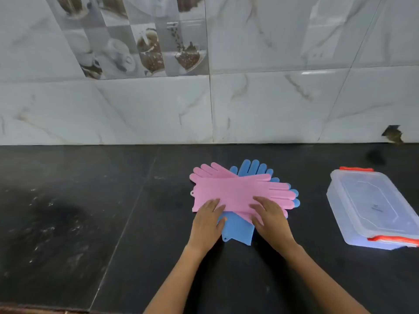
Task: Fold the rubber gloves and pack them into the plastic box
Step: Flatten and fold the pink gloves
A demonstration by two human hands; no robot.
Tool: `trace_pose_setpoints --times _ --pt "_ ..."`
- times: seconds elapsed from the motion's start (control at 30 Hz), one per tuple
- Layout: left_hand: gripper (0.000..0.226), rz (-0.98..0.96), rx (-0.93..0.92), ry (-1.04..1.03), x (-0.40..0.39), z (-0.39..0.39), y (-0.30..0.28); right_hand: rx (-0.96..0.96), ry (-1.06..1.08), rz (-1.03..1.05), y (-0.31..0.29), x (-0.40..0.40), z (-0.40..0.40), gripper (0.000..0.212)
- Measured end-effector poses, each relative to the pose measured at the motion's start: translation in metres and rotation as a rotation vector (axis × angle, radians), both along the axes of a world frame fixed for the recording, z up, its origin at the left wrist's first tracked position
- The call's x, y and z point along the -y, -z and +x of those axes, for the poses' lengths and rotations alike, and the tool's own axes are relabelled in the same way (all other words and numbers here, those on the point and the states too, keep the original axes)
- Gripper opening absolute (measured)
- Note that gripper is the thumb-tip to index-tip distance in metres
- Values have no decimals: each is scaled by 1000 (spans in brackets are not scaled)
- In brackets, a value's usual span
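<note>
Plastic box (371, 209) on the black counter (90, 211), far right, lid on w/ orange clips, looks empty inside. Gloves piled mid-counter, well apart from box: pink gloves (238, 191) crossed on top, blue gloves (240, 230) under. Left hand (207, 223) flat, fingers straight, on near-left edge of the pink. Right hand (271, 219) flat too, on near-right part. Neither gripping.
</note>
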State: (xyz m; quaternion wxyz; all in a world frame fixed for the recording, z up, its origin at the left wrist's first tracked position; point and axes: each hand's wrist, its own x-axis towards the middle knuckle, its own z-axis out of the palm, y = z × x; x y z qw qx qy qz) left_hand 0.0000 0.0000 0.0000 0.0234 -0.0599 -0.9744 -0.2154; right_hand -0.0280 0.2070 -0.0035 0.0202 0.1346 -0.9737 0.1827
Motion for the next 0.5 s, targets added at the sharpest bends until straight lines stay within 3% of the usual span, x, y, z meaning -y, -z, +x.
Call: trace_pose_setpoints --times 0.17,0.5 --pt "42 -69 12 137 25 -36 2 70 -24 104 1 -14 -9 43" --pt "27 22 -89 171 42 -59 5 -4 94 61 -7 -16 -14 28"
